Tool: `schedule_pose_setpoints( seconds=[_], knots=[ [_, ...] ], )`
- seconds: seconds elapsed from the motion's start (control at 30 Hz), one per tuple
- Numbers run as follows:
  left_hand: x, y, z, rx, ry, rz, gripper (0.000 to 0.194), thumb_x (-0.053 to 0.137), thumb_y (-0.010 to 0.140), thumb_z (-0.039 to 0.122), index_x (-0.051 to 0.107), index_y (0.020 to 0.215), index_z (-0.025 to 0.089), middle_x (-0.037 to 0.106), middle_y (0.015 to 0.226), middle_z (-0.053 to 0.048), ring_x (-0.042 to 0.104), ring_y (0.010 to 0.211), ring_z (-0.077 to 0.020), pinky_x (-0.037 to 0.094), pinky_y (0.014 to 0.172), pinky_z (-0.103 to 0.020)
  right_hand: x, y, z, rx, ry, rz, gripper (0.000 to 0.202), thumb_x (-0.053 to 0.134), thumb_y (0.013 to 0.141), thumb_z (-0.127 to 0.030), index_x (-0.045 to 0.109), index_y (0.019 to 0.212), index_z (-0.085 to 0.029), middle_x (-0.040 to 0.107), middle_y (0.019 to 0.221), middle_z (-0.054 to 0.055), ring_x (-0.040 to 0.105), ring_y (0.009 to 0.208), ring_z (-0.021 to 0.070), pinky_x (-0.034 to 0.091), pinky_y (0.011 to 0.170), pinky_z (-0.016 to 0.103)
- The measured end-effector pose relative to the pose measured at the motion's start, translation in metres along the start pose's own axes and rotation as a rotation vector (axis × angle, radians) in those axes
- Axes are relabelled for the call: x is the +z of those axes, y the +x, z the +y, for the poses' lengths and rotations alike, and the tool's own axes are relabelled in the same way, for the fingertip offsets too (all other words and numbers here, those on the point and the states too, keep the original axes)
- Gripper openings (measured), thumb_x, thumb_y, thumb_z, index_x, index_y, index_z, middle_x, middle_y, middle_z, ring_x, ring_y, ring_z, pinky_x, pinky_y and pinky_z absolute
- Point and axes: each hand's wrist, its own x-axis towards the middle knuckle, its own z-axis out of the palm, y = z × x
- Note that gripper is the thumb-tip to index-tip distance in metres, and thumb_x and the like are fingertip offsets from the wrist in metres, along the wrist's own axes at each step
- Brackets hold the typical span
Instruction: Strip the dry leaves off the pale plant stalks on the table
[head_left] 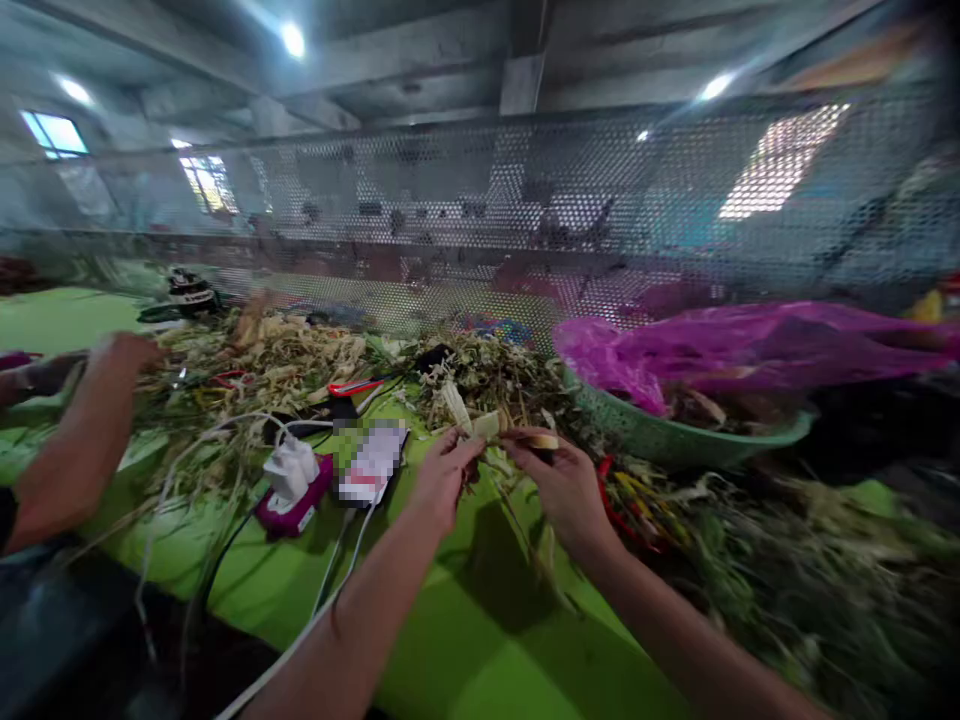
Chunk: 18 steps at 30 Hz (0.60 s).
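My left hand (442, 475) is closed, its thumb and fingertips pinching a pale husk-like plant strip (487, 425) above the green table (480, 650). Facing it from the right, my right hand (562, 490) is also closed, on a thin pale-edged piece (538, 440) whose kind I cannot make out. The two sets of fingertips are close together, with the strip between them. Thin dry stalks (525, 520) hang below my right hand. Just beyond the hands lies a heap of dried plant matter (495, 375).
Left of my hands are a phone (373, 462) on a cable and a purple power strip (296, 505) with white plugs. Red-handled scissors (356, 387) lie behind. A green basin (675, 435) under pink plastic (750, 345) stands right. A co-worker's arm (75, 450) reaches in at left.
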Motion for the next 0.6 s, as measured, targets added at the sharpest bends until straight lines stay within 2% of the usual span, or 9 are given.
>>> schedule_pose_setpoints(
  seconds=[0.07,0.17,0.27,0.37,0.43,0.6],
  knots=[
    [-0.001,0.003,0.000,-0.008,0.011,0.000,0.025,0.067,0.063,0.031,0.060,0.081,0.015,0.049,0.064,0.004,0.039,0.053,-0.0071,0.028,0.050,-0.020,-0.005,-0.003,-0.007,-0.152,-0.171,-0.107,0.011,0.063,0.080,-0.024,0.070,0.087,-0.021,0.072,0.085,0.005,0.066,0.081,0.0212,0.051,0.074,0.034],
    [-0.002,0.005,0.000,0.033,0.112,-0.019,0.020,0.066,0.063,0.031,0.059,0.075,0.016,0.050,0.061,0.003,0.041,0.054,-0.0085,0.031,0.052,-0.020,-0.011,-0.005,-0.015,-0.329,-0.352,-0.241,0.020,0.059,0.082,-0.017,0.071,0.097,-0.024,0.071,0.089,0.005,0.065,0.085,0.0211,0.050,0.076,0.033],
    [-0.005,0.006,-0.003,0.151,0.284,-0.086,0.013,0.063,0.067,0.029,0.059,0.071,0.017,0.052,0.062,0.002,0.047,0.061,-0.0121,0.037,0.059,-0.023,-0.012,-0.004,-0.019,-0.408,-0.390,-0.291,0.025,0.054,0.084,-0.015,0.071,0.101,-0.024,0.070,0.094,0.006,0.065,0.087,0.0202,0.052,0.076,0.032],
    [-0.006,0.007,-0.010,0.269,0.362,-0.161,0.009,0.055,0.072,0.023,0.061,0.077,0.018,0.060,0.077,-0.002,0.053,0.076,-0.0160,0.042,0.073,-0.027,-0.012,0.000,-0.019,-0.404,-0.326,-0.317,0.025,0.052,0.086,-0.016,0.071,0.099,-0.024,0.069,0.100,0.006,0.065,0.090,0.0184,0.052,0.080,0.029],
    [-0.006,0.007,-0.013,0.269,0.409,-0.189,0.014,0.052,0.073,0.020,0.062,0.082,0.018,0.063,0.084,-0.003,0.054,0.083,-0.0177,0.042,0.078,-0.029,-0.013,0.002,-0.017,-0.366,-0.294,-0.335,0.023,0.053,0.086,-0.017,0.071,0.098,-0.025,0.069,0.098,0.005,0.065,0.089,0.0178,0.052,0.079,0.028],
    [0.001,0.001,-0.006,0.196,0.613,-0.258,0.019,0.049,0.073,0.018,0.063,0.086,0.018,0.062,0.081,-0.001,0.052,0.078,-0.0165,0.041,0.072,-0.027,-0.014,0.005,-0.010,-0.191,-0.283,-0.229,0.008,0.061,0.082,-0.024,0.066,0.088,-0.021,0.066,0.083,0.005,0.062,0.076,0.0181,0.049,0.070,0.028]
  ],
)
